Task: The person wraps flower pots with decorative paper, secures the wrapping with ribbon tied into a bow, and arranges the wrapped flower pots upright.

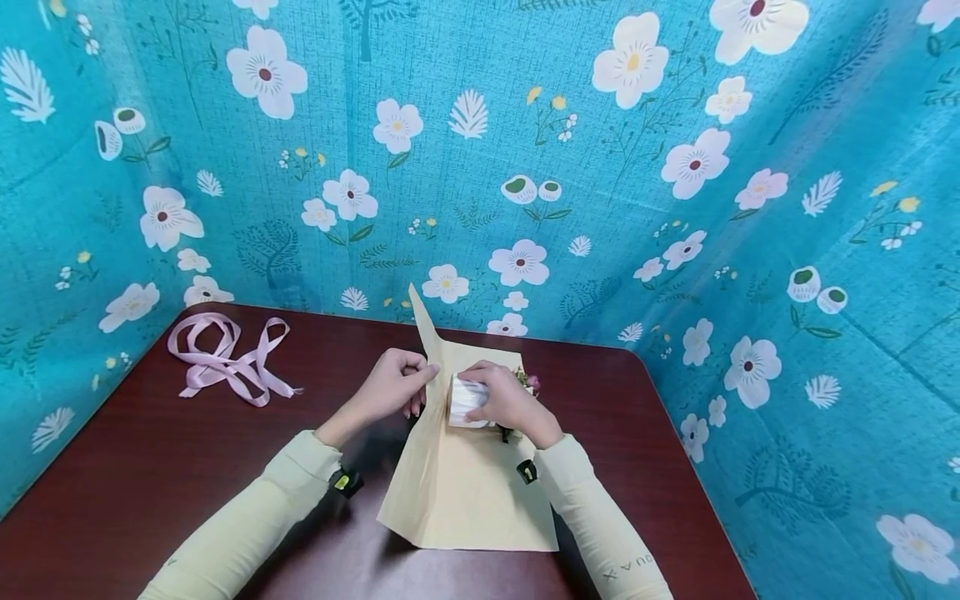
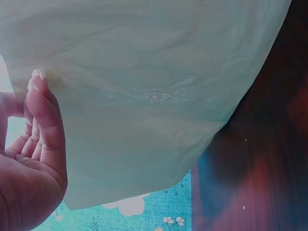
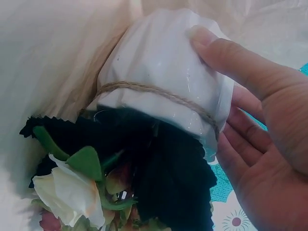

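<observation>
A sheet of tan wrapping paper (image 1: 487,508) lies on the table, its left part raised. My left hand (image 1: 390,385) pinches the raised edge; the left wrist view shows thumb and fingertips meeting on the paper (image 2: 144,134). On the sheet, a white fluted flowerpot (image 1: 461,406) lies on its side against the fold. My right hand (image 1: 510,397) grips it, thumb on one side and fingers round the other. In the right wrist view, twine (image 3: 159,90) circles the pot near its rim, and a white flower (image 3: 70,195) with dark leaves (image 3: 173,178) comes out of it.
A loose pink ribbon (image 1: 225,362) lies in loops at the table's back left. The dark red-brown table (image 1: 315,542) runs back to a blue floral curtain (image 1: 450,167), which also hangs at both sides. Black wrist cameras (image 1: 346,482) sit under both wrists.
</observation>
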`<state>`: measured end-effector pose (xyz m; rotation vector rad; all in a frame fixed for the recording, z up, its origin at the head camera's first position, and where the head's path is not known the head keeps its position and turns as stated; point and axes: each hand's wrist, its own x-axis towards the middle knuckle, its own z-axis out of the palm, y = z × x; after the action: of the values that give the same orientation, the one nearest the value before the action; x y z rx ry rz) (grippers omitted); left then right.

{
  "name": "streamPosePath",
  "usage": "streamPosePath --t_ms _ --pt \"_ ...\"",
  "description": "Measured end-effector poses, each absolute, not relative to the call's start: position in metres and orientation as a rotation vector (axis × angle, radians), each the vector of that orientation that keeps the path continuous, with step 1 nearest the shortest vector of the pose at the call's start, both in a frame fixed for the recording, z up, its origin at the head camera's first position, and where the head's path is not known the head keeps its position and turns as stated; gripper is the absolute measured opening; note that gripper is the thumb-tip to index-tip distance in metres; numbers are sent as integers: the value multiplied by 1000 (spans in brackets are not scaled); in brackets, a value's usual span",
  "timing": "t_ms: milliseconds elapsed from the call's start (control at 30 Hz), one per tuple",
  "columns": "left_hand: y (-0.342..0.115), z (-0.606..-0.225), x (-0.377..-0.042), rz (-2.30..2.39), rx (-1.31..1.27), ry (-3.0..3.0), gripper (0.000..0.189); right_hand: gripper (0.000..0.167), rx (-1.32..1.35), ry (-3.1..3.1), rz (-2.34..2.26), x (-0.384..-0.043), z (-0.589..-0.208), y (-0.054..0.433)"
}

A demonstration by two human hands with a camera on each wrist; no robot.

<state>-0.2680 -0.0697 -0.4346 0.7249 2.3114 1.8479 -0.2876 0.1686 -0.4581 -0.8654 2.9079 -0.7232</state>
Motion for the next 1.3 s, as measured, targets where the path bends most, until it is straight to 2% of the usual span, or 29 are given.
streamPosePath --t_ms 633,700,867,967,1300 --pt "-64 -428 -267 1836 709 2339 36 62 -1016 2891 -728 -289 -462 147" --pt "-62 -428 -268 1830 718 2340 36 58 -1046 2868 -759 -289 -461 147" --pt "-56 -425 -270 1824 765 2346 36 32 -1079 2826 -934 -289 -452 155" --pt "-52 -424 -269 1811 782 2372 36 23 -1052 2840 -1073 -289 -443 160" --pt "-29 -428 -264 1744 901 2498 38 41 -777 2875 -1294 -291 -408 163"
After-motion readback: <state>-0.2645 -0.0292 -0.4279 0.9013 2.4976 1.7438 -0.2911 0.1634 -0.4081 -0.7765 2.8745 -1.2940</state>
